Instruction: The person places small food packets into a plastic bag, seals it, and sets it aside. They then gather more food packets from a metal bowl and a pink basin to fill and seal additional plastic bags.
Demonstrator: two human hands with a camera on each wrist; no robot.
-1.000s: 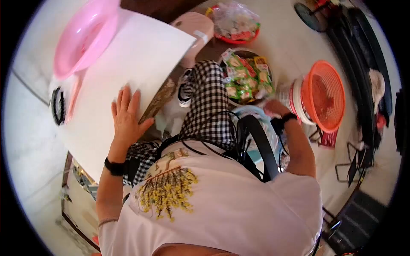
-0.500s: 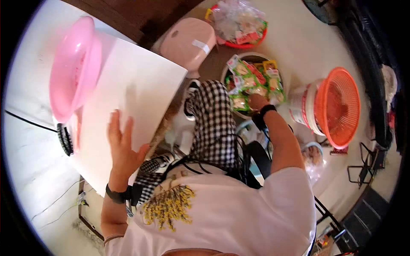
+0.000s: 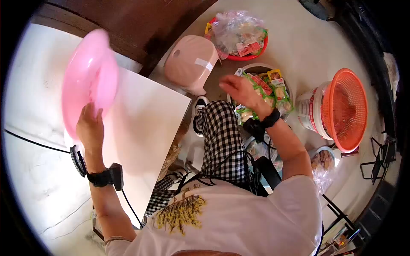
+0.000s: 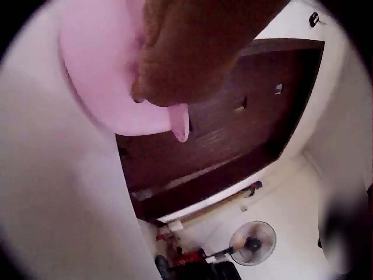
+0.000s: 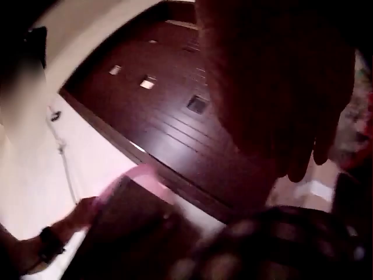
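A pink basin (image 3: 100, 81) stands tilted at the far left of the white table (image 3: 141, 115). The left hand (image 3: 90, 132) grips its near rim; in the left wrist view that hand (image 4: 192, 52) covers part of the basin (image 4: 99, 70), and its fingertips are mostly hidden. Raised and empty, the right hand (image 3: 241, 90) hangs between the pink stool and a round container of green-and-red food packets (image 3: 277, 91). The right wrist view has this hand (image 5: 280, 99) dark, with its fingers extended. The basin (image 5: 148, 178) shows low in that view.
A pink stool (image 3: 190, 62) stands beyond the table corner. Behind the packets is a red basket (image 3: 265, 47) with plastic bags. At the right, an orange colander (image 3: 350, 111) leans on a white bucket (image 3: 309, 106). A black cable (image 3: 36, 143) runs left of the table.
The left hand has moved from over the table to the basin and taken hold of its rim. The right hand has risen from the packets and moved left, toward the stool.
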